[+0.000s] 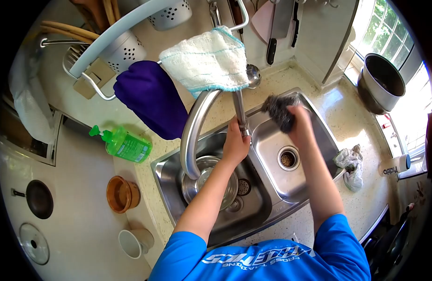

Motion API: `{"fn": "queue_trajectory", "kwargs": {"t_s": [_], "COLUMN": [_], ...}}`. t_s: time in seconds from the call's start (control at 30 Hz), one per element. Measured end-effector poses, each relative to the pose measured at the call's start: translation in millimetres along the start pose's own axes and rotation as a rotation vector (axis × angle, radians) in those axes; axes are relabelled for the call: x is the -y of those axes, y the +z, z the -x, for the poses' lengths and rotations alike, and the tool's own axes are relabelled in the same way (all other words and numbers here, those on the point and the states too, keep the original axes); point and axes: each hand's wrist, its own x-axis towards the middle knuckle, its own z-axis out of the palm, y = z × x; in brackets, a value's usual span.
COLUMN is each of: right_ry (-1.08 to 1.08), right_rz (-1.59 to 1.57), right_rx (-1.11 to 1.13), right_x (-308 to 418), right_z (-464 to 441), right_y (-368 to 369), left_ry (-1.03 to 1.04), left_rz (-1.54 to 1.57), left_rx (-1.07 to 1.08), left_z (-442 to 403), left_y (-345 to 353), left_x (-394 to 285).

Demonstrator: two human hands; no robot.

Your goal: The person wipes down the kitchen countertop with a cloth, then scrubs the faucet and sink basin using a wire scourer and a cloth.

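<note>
My left hand (236, 143) is closed around the lower part of the metal faucet (195, 124), between the two basins of the steel sink (267, 187). The faucet's curved spout hangs over the left basin, where a glass lid and a metal bowl (189, 187) lie. Over the back of the right basin, my right hand (300, 125) grips a dark grey scouring pad (280, 111). The drain (288, 158) of that basin shows below the hand. A white cloth (206, 61) hangs above the faucet, beside a purple cloth (152, 100).
Left of the sink are a green soap bottle (128, 144), a brown pot (123, 194) and a white cup (135, 242). On the right lie a crumpled plastic bag (350, 166) and a dark-lined pot (380, 83) by the window. Knives (272, 47) hang on the back wall.
</note>
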Motion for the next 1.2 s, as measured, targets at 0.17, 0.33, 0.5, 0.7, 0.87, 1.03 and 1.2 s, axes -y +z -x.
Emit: {"fn": "queue_trajectory", "kwargs": {"t_s": [0.17,0.33,0.5,0.7,0.87,1.03,1.2], "right_ry": [-0.03,-0.13,-0.342,-0.284,-0.1,0.056,0.21], "right_rz": [0.45,0.716,1.096,0.794,0.865,1.108,1.077], "right_rx": [-0.059,0.063,0.158,-0.023,0.113,0.22,0.143], "right_x": [-58,-89,-73,-78,-69,-73,-61], "right_z": [-2,-38,-13,7,-26,-66,-56], "right_y": [8,21,19,-12,9,12,18], "left_ry": [0.059,-0.019,0.007,0.023,0.042,0.006,0.003], "left_rz": [-0.096,-0.084,-0.104,-0.118,-0.118,-0.118,-0.123], "left_rx": [-0.028,0.005,-0.001,-0.018,-0.023,-0.009,-0.038], "left_z": [-2,-5,-7,-6,-6,-9,-7], "left_y": [2,1,4,4,4,3,7], "left_x": [4,-2,5,7,3,2,2]}}
